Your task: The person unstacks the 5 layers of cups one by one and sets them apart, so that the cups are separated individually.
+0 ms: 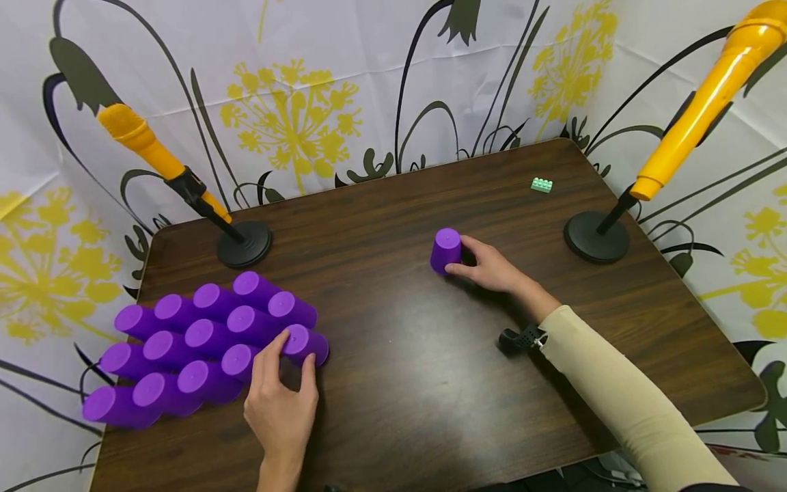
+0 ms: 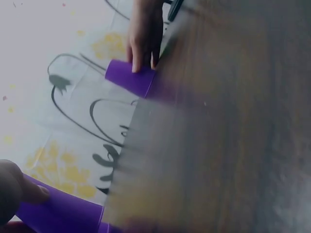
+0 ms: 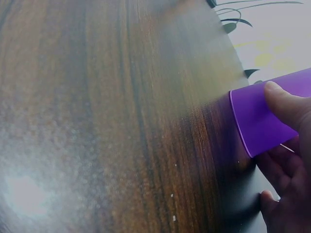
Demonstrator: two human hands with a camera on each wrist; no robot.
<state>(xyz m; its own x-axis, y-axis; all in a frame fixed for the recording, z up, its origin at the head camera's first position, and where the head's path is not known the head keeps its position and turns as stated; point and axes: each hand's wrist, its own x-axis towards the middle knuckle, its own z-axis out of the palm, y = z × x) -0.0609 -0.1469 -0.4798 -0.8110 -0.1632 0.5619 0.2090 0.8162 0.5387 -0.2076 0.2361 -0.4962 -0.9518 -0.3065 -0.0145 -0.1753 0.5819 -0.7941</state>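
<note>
Upside down on the table, a single purple cup stands apart near the middle. My right hand grips it from the right side, thumb in front. The right wrist view shows that thumb lying along the cup's wall. At the left, several purple cups stand inverted in close rows. My left hand holds the cup at the right end of the group between thumb and fingers. That cup also appears at the lower left of the left wrist view.
A yellow microphone on a black stand rises behind the cups. Another yellow microphone leans on a stand at the right. A small mint-green toy brick lies near the back right corner. Patterned cloth hangs behind the table.
</note>
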